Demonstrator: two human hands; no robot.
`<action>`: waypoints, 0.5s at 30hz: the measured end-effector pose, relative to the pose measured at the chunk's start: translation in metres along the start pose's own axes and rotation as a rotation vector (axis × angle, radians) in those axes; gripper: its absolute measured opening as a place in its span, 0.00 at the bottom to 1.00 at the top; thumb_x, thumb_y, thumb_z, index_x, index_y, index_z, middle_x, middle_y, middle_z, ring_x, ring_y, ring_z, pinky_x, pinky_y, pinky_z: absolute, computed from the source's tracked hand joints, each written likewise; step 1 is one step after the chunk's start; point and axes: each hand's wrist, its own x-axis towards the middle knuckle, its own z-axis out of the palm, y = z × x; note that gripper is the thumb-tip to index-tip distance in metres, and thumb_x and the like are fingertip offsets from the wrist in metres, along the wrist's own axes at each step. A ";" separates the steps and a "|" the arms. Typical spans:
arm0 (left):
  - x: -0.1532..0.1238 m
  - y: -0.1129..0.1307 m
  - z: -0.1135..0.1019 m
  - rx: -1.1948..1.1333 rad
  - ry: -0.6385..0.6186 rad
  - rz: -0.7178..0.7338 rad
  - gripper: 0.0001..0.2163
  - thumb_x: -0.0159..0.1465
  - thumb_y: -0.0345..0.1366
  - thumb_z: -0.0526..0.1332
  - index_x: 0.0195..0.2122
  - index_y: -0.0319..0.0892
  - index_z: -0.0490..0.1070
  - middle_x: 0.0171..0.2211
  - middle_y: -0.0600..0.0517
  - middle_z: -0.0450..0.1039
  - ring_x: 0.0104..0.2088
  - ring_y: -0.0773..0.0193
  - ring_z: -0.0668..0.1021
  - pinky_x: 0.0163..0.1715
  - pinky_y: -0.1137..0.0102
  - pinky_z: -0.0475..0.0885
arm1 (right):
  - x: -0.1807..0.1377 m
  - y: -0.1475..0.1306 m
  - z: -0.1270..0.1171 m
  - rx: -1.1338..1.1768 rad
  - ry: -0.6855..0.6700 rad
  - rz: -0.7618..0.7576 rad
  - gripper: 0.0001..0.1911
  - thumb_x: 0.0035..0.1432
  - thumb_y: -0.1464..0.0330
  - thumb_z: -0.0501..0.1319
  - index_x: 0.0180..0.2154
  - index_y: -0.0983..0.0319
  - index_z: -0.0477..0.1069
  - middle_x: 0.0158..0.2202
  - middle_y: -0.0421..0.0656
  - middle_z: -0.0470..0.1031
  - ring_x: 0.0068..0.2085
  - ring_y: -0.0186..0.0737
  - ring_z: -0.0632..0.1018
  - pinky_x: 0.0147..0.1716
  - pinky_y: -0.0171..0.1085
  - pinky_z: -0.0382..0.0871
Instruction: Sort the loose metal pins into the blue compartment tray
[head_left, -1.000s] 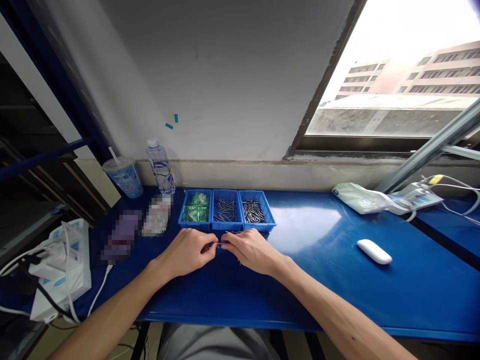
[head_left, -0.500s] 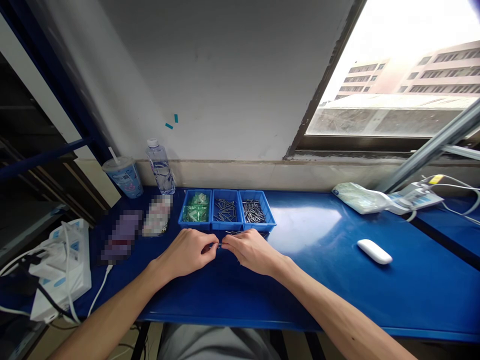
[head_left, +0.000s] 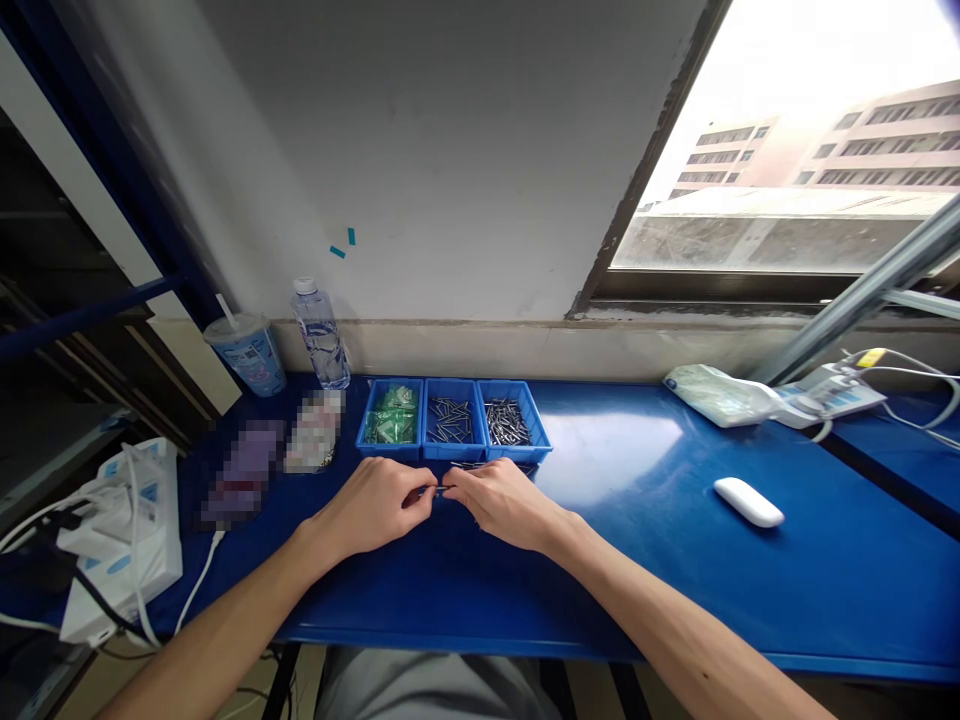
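Thin metal piece (head_left: 441, 489) is mostly covered by left hand (head_left: 386, 505) and right hand (head_left: 499, 500); too small to identify, maybe a pin. Right hand partly hides loose metal rods (head_left: 466, 464). Purple item (head_left: 244, 470), pale item (head_left: 315, 430) are pixelated. Forearms (head_left: 232, 600) run off bottom edge.

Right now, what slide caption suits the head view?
Left hand and right hand pinch a small thin piece in front of three blue bins.

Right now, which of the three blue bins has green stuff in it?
The left bin, nearest the bottle: it has green contents, while the middle bin and right bin hold metal pieces.
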 end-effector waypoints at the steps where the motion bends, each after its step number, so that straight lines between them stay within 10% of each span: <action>1: 0.000 0.000 0.000 -0.002 0.000 0.001 0.10 0.71 0.33 0.57 0.36 0.45 0.78 0.25 0.56 0.75 0.25 0.67 0.74 0.29 0.70 0.58 | 0.000 0.000 0.000 -0.002 -0.004 -0.002 0.13 0.79 0.67 0.52 0.41 0.63 0.70 0.27 0.40 0.76 0.23 0.35 0.72 0.25 0.36 0.50; 15: 0.000 0.002 0.000 0.020 -0.007 -0.001 0.12 0.71 0.33 0.57 0.30 0.43 0.74 0.23 0.56 0.73 0.23 0.67 0.72 0.28 0.70 0.58 | 0.000 -0.001 0.000 0.011 0.019 0.015 0.09 0.78 0.64 0.55 0.49 0.63 0.69 0.28 0.39 0.76 0.23 0.35 0.72 0.25 0.35 0.50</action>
